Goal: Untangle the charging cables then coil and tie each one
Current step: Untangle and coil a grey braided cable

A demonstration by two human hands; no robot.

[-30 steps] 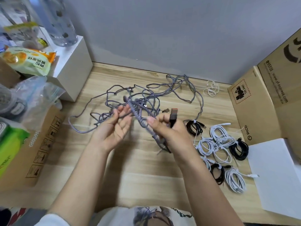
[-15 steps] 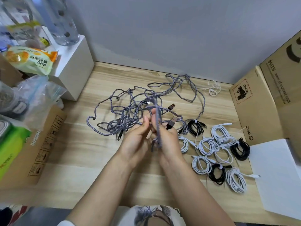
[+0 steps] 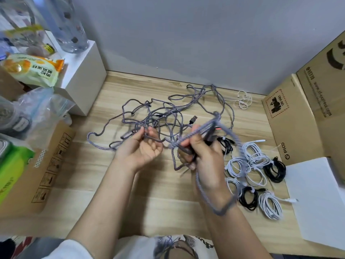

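A tangle of grey braided charging cables (image 3: 164,113) sprawls over the middle of the wooden table (image 3: 164,212). My right hand (image 3: 205,157) grips a bundle of grey cable loops (image 3: 201,130) together with a dark plug; one loop hangs down around my right wrist. My left hand (image 3: 143,148), palm up, pinches a strand of the same cable between thumb and fingers, a short way left of the right hand. Several coiled and tied white and black cables (image 3: 255,171) lie to the right.
Cardboard boxes (image 3: 306,116) stand at the right, with a white sheet (image 3: 321,199) in front of them. At the left are a white box (image 3: 82,71), snack bags, plastic bags and a flat carton (image 3: 37,174). A thin white earphone cable (image 3: 243,101) lies near the wall.
My hands, close together half a second ago, have drawn apart. The right hand now holds a larger loop bundle, with one loop swung around the wrist. The tangle has shifted.
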